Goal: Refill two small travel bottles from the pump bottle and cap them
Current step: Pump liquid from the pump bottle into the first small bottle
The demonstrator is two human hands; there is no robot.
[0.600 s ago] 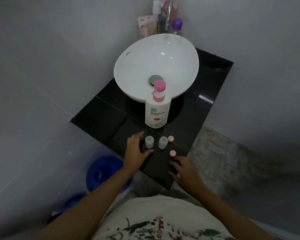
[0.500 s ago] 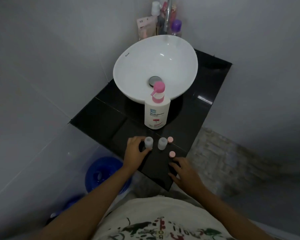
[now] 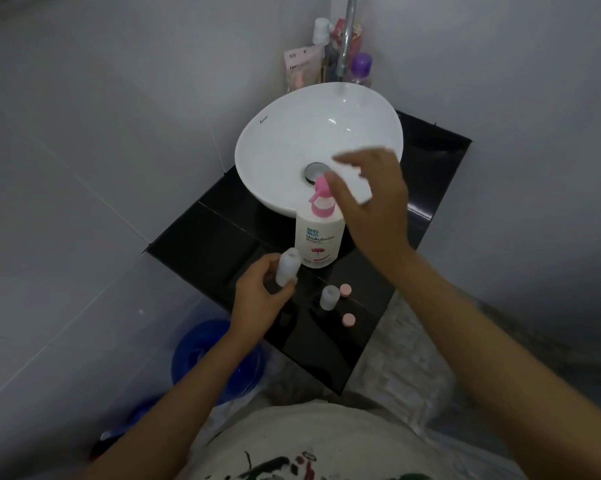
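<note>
**Bottle lifted beside the pump**

Black tabletop under the white basin carries the pump bottle. My left hand grips one travel bottle, fingers curled round it, just left of the pump bottle. My right hand hovers at the pink pump head, fingers spread apart. Second travel bottle stands uncapped, with two pink caps lying near it.

A: Walls are being recorded as pale grey tile, meeting in a corner behind a white basin.

B: The basin is being carried on a glossy black counter; a chrome tap is being seen above it, toiletries crowded beside.

A: Below left, a blue bucket is being noted. Lighting is being judged dim.
</note>
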